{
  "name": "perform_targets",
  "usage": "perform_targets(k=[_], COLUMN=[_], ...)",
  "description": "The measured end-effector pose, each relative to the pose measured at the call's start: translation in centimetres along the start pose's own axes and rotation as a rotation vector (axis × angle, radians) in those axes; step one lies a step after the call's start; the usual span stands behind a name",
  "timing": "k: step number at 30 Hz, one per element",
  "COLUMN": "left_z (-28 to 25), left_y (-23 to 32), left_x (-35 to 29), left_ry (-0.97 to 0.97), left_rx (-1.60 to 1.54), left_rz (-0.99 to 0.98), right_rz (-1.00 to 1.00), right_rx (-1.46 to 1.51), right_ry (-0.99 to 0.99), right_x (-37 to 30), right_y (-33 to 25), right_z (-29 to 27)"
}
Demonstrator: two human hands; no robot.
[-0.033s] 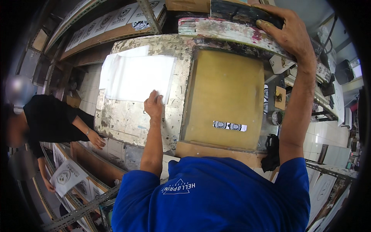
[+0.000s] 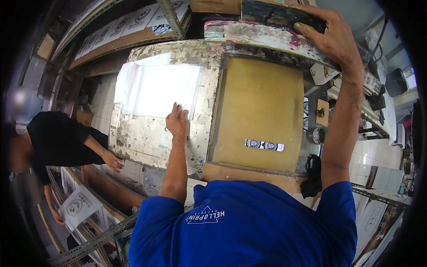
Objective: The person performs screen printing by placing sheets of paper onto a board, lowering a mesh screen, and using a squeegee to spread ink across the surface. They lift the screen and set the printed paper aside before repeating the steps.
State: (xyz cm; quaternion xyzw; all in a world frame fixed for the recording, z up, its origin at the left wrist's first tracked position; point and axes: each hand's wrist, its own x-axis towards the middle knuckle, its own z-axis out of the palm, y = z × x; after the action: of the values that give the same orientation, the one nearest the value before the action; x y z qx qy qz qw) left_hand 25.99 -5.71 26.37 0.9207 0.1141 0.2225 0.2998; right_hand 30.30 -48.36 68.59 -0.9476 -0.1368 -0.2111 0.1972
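Note:
My left hand [image 2: 176, 121] rests at the near edge of a stack of white sheets [image 2: 162, 89], its fingers slightly apart and touching the top one. The sheets lie on a worn, paint-flecked tabletop [image 2: 207, 95]. At the far right, my right hand [image 2: 331, 33] is closed round the edge of a dark board [image 2: 280, 18], thumb on its near face. Just below that board runs a paint-crusted wooden beam [image 2: 249, 33]. Between my arms lies a yellowish flat panel [image 2: 262, 102], with a small black-and-white printed strip [image 2: 264, 145] near its closer edge.
On the left a co-worker in black [image 2: 66, 138] holds a printed white sheet [image 2: 80, 208] over a shelf rack. More printed sheets [image 2: 118, 29] fill the shelves at the back left. A black cloth [image 2: 312, 175] and a tin [image 2: 318, 135] sit right of the panel.
The fingers of my left hand have shifted slightly at the sheet's edge. The co-worker's near hand and printed sheet have moved a little to the right. My right hand stays where it was.

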Motion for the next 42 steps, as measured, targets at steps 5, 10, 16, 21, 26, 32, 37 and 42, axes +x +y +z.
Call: perform_targets(k=[5, 10, 16, 21, 26, 32, 37, 42], left_z=[1.8, 1.0, -1.1, 2.5, 8.6, 13.4, 14.0, 13.3], left_y=[-4.7, 0.6, 11.1, 12.6, 17.3, 22.8, 24.8, 24.5], left_x=[-0.6, 1.2, -1.0, -6.2, -7.3, -7.2, -9.3, -10.9], left_ry=[0.115, 0.145, -0.489, -0.691, -0.722, -0.823, -0.88, -0.886], left_rx=[-0.116, -0.297, -0.555, 0.068, 0.039, 0.036, -0.002, -0.025], left_rz=[0.054, -0.067, 0.1, 0.443, 0.669, 0.817, 0.876, 0.878], right_rz=[0.059, 0.044, 0.01, -0.034, -0.031, -0.066, -0.031, -0.071], right_rx=[0.054, 0.04, -0.001, 0.039, 0.034, 0.073, 0.108, 0.195], right_ry=[-0.01, -0.014, -0.018, -0.012, -0.015, 0.003, -0.049, -0.124], right_x=[0.3, 0.2, 0.3, 0.3, 0.5, 0.9, 0.7, 0.4], right_y=[-0.7, -0.3, 0.1, 0.3, 0.6, 0.6, 0.8, 0.4], right_z=[0.0, 0.0, 0.0, 0.3, 0.3, 0.5, -0.5, -1.7])
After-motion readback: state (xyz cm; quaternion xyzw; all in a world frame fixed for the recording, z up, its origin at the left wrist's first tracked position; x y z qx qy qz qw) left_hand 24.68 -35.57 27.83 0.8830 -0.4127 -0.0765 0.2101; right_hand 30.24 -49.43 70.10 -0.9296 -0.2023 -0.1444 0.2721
